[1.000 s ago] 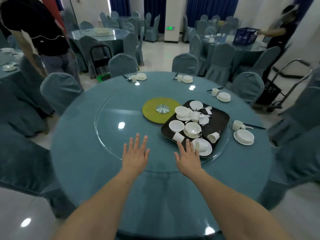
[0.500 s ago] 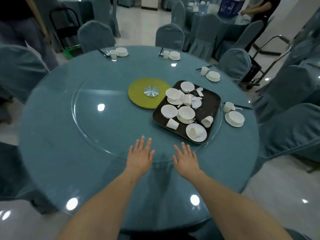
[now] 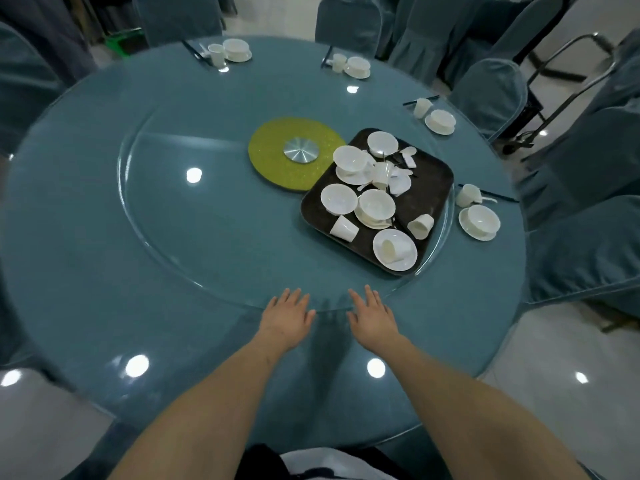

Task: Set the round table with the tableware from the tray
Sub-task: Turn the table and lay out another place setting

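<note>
Both hands drawn back to the turntable's near rim, nothing carried.
Left hand (image 3: 287, 317) and right hand (image 3: 374, 318) are held flat, fingers spread; the tableware is left unpicked on the dark tray (image 3: 434, 180), now farther from the hands, right of centre on the round table (image 3: 86, 254).

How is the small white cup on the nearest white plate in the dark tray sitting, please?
Tipped over: the small white cup lies on its side on the white plate, its open mouth facing sideways.

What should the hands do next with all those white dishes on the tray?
Probably reach the right hand forward to the plate at the near corner of the tray. Both hands are open and hold nothing, the left hand too, and the near side of the table shows no place setting yet.
</note>
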A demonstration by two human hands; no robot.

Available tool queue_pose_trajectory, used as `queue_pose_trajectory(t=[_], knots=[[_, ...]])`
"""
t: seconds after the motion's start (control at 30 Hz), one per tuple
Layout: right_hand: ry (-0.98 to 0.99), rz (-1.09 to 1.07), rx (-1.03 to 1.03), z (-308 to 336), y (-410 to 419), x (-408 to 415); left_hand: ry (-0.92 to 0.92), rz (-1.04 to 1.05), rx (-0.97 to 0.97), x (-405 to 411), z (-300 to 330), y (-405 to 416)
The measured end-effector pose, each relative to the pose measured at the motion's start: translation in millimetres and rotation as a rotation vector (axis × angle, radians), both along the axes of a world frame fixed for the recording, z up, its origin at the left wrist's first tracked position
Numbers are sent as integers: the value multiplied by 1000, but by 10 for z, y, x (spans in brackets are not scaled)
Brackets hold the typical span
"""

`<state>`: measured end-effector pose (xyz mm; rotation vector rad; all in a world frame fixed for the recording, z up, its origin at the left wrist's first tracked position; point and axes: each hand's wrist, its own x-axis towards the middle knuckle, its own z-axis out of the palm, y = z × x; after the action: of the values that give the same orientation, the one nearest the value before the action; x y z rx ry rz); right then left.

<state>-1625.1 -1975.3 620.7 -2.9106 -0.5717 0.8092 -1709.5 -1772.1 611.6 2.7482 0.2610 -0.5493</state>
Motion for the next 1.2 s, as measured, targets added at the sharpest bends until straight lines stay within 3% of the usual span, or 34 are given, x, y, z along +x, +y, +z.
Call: queue_pose_trajectory(t=[0.27,0.47,0.77,0.9,1.2], knots=[[61,-12,-18,-300,-218,453,118,-36,0,196,-300,-17],[62,-22,17,-492,-302,599,14,24,48,103,-476,-26],[57,37,61,-558,-295,457,20,93,108,146,-431,-101],[61,60,136,-577,-255,366,-4,140,118,240,-346,-155],[128,136,322,-563,-131,165,-46,16,-6,253,-379,-251]])
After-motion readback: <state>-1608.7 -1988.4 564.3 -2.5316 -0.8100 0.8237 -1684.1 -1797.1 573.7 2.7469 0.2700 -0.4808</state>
